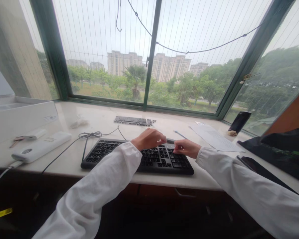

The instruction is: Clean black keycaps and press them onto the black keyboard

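A black keyboard (104,156) lies on the white counter, many of its key positions showing bare sockets. Loose keycaps (134,120) are laid out in rows behind it, near the window. My left hand (149,138) is closed above the keyboard's upper middle, fingers bent toward the right. Close by, my right hand (186,147) is closed over the keyboard's right end, fingertips pinched together. Whatever either hand holds is too small or hidden to name. Behind the keyboard, beside my right hand, lies a thin blue stick (180,134).
A bundled cable (91,134) lies behind the keyboard's left end. At left are a white power bank (42,146), keys (17,142) and a white box (25,119). At right are paper sheets (215,136), a phone (261,171), a dark upright object (240,122) and a black bag (281,152).
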`<state>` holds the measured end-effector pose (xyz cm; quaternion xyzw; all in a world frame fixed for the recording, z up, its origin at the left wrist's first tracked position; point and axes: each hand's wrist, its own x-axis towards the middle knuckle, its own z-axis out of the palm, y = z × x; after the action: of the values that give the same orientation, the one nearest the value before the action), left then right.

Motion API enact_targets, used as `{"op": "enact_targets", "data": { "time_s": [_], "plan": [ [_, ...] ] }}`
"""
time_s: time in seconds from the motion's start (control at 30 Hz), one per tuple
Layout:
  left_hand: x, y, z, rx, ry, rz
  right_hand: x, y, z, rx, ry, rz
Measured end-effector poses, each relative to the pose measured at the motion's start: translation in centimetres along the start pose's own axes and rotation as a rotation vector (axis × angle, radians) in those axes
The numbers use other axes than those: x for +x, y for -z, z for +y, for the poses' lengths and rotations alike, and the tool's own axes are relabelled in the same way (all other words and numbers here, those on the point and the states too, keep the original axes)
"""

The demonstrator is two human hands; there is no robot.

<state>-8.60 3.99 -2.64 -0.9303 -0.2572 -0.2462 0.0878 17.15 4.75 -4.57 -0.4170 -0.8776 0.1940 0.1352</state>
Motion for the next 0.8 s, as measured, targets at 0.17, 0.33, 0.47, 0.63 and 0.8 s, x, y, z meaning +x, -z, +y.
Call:
{"op": "enact_targets", "data": {
  "time_s": [0.17,0.33,0.47,0.63,0.8],
  "plan": [
    [0.0,0.3,0.2,0.001,0.025,-0.025,-1.4,0.4,-1.0,0.016,0.009,0.123],
    [-0.1,0.8,0.4,0.032,0.06,-0.059,-2.1,1.0,-1.7,-0.011,0.02,0.198],
    [-0.1,0.7,0.4,0.07,0.114,-0.064,-1.6,0.4,-1.7,-0.052,-0.006,0.151],
    [-0.2,0.5,0.1,0.09,0.154,-0.057,-0.9,0.0,-1.5,-0.061,-0.05,0.109],
    [-0.3,0.5,-0.1,0.096,0.162,-0.045,-0.9,0.1,-1.7,-0.072,-0.052,0.071]
  ]
}}
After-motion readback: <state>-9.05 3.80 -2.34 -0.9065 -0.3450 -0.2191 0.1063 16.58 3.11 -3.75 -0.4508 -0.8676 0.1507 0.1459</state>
